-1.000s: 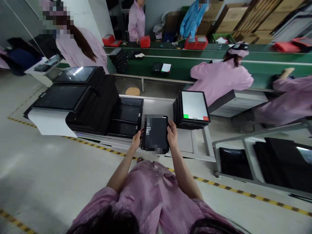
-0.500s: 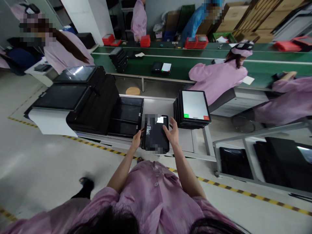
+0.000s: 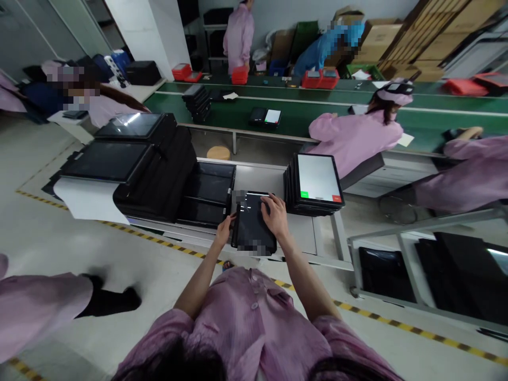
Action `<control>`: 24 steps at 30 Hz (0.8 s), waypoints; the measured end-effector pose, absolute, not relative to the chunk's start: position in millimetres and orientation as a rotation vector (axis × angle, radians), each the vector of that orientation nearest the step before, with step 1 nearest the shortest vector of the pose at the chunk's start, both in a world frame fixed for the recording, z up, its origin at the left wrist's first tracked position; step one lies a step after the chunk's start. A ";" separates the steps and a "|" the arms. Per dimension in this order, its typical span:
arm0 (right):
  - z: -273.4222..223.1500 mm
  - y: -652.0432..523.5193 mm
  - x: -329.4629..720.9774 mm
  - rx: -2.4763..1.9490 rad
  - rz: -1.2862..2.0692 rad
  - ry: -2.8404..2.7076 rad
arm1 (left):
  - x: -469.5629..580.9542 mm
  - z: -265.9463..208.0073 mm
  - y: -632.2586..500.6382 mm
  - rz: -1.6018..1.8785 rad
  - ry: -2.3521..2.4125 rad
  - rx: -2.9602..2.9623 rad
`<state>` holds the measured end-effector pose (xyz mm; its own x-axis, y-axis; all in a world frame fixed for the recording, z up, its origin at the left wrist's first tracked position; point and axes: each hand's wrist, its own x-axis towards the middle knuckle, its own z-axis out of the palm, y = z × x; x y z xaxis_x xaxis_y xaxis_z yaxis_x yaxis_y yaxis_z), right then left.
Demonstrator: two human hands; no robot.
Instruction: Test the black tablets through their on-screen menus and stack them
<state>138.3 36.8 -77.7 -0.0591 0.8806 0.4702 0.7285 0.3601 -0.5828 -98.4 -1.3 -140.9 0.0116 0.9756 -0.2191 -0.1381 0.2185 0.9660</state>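
A black tablet [image 3: 254, 225] with a mostly dark screen is in front of me, over the near edge of the grey cart. My left hand [image 3: 224, 229] is closed on its left edge, some of the fingers hidden. Over the upper right of the screen lies my right hand [image 3: 275, 214], fingers bent and apart, fingertips at the glass near a thin white strip. Right of it stands a stack of tablets [image 3: 319, 180]; the top one glows white with a green and a red corner block. Black tablets also lie in a tray [image 3: 209, 182] to the left.
Tall black stacks of screens [image 3: 154, 169] fill the cart's left end. Behind the cart runs a green conveyor [image 3: 234, 114], with co-workers seated and standing along it. Another cart [image 3: 405, 254] stands at the right. A person in pink walks at lower left.
My right hand has come down onto the tablet's screen, and the white patch there has become a thin strip. The person at lower left has moved further left.
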 end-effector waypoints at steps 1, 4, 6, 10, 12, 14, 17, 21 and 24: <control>-77.7 37.2 138.8 -1.403 0.251 -1.851 | -98.3 -140.8 -1.3 1.111 1.202 0.938; -77.6 33.5 138.6 -1.384 0.253 -1.848 | -98.6 -141.8 -0.9 1.113 1.199 0.937; -77.3 26.8 137.1 -1.381 0.245 -1.817 | -99.0 -142.9 -0.6 1.116 1.203 0.953; -76.0 8.7 133.5 -1.360 0.267 -1.814 | -99.3 -144.6 -0.6 1.113 1.208 0.955; -74.9 0.8 132.2 -1.340 0.288 -1.819 | -99.0 -145.0 -0.9 1.112 1.205 0.934; -73.4 -4.8 131.3 -1.329 0.312 -1.828 | -98.6 -145.4 -1.2 1.108 1.194 0.908; -70.9 -9.2 130.4 -1.339 0.351 -1.835 | -98.0 -145.8 -1.4 1.102 1.189 0.888; -68.4 -11.1 128.8 -1.355 0.400 -1.837 | -97.1 -143.8 -2.3 1.114 1.199 0.875; -68.7 -10.2 127.4 -1.363 0.390 -1.825 | -96.2 -139.1 -3.7 1.101 1.194 0.870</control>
